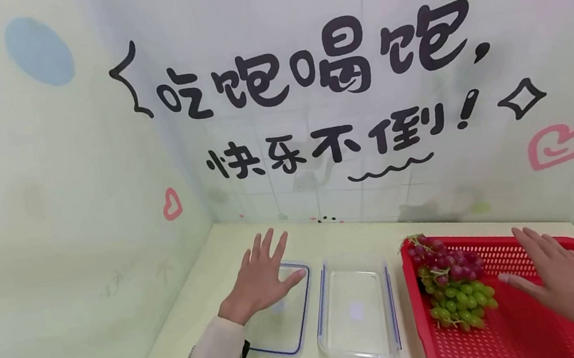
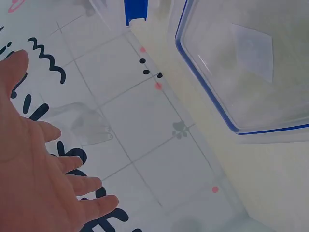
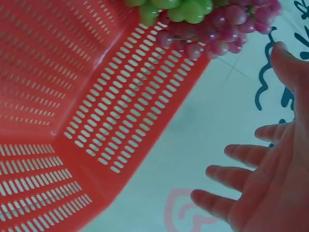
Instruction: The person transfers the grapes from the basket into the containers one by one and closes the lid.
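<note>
My left hand (image 1: 258, 282), its fingers straight and spread, hovers over a clear lid with a blue seal (image 1: 299, 310) on the table. To the lid's right stands a clear plastic container (image 1: 359, 333) with blue side clips. My right hand (image 1: 568, 276) is held above a red perforated basket (image 1: 419, 310), fingers extended, with nothing in its grasp. Inside the basket, toward its left side, lie a bunch of red grapes (image 1: 450, 261) and, in front of them, a bunch of green grapes (image 1: 462, 303). The right wrist view shows both the green grapes (image 3: 193, 10) and the red grapes (image 3: 227, 29) at the basket's edge.
A pale table (image 1: 202, 325) carries everything. Behind it rises a wall (image 1: 320, 199) with black lettering, and another wall (image 1: 63, 223) closes off the left side. The basket's right part reaches toward the right wall.
</note>
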Demonstrator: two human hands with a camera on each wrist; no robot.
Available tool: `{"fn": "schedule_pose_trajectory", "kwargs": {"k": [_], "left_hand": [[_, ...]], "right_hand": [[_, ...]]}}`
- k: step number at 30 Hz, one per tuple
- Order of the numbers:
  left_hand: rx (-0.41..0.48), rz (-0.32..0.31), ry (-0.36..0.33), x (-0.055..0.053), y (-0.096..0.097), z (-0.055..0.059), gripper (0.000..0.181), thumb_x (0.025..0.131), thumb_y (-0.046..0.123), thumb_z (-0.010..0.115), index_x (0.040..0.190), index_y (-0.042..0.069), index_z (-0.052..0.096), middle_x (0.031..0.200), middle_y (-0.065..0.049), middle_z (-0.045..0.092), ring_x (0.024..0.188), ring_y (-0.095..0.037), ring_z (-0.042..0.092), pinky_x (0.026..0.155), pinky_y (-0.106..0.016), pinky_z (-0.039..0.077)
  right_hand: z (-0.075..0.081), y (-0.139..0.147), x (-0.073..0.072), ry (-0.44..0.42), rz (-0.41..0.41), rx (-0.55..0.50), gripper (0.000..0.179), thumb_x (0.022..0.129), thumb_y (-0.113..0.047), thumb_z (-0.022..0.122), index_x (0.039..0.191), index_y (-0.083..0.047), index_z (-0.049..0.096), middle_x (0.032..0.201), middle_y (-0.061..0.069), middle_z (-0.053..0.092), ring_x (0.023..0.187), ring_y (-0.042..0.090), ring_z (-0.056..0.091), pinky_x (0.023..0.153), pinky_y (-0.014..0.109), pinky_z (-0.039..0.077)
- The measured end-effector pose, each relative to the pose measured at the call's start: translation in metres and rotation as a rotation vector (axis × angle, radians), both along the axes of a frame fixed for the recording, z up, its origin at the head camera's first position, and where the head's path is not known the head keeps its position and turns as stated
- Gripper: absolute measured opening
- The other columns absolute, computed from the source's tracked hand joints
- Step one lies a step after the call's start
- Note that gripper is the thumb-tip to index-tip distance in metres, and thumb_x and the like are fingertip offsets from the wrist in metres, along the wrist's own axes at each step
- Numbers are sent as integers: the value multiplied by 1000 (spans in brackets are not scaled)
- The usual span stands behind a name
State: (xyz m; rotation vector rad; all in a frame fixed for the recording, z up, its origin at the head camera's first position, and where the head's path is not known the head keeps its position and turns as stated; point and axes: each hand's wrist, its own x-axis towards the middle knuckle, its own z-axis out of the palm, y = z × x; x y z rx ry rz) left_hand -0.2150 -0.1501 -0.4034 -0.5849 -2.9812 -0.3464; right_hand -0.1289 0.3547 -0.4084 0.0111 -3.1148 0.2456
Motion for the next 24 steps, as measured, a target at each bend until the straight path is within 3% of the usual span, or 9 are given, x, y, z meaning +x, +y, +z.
{"fn": "schedule_pose_trajectory", "kwargs": {"k": [4, 8, 18, 24], "left_hand": [[12, 2, 9, -2, 4, 12, 88, 92, 65, 51, 159, 16, 23, 165, -17, 15, 151, -41, 7, 116, -63, 17], [47, -15, -7, 2, 8, 15, 88, 93, 64, 51, 160, 16, 21, 165, -17, 13, 152, -41, 5, 116, -63, 17], [128, -36, -83, 20, 8, -1, 90, 94, 62, 51, 161, 17, 12, 166, -14, 7, 152, -38, 1, 116, -63, 17], [296, -14, -114, 36, 16, -10, 85, 97, 57, 52, 161, 16, 13, 166, -13, 10, 152, -38, 4, 113, -67, 20]], "right_hand": [[10, -2, -1, 29, 59, -66, 132, 68, -58, 83, 154, 9, 7, 143, 42, 25, 120, 60, 31, 74, 64, 52], [15, -5, 0, 14, 69, -123, 132, 68, -58, 83, 155, 7, 9, 144, 40, 26, 120, 60, 34, 71, 61, 54], [14, -28, 7, 9, 175, -252, 115, 70, -43, 88, 154, 2, 22, 146, 30, 36, 127, 52, 39, 80, 57, 55], [18, -41, 1, 31, 212, -273, 103, 75, -35, 86, 152, 1, 28, 146, 28, 39, 129, 50, 40, 86, 59, 52]]}}
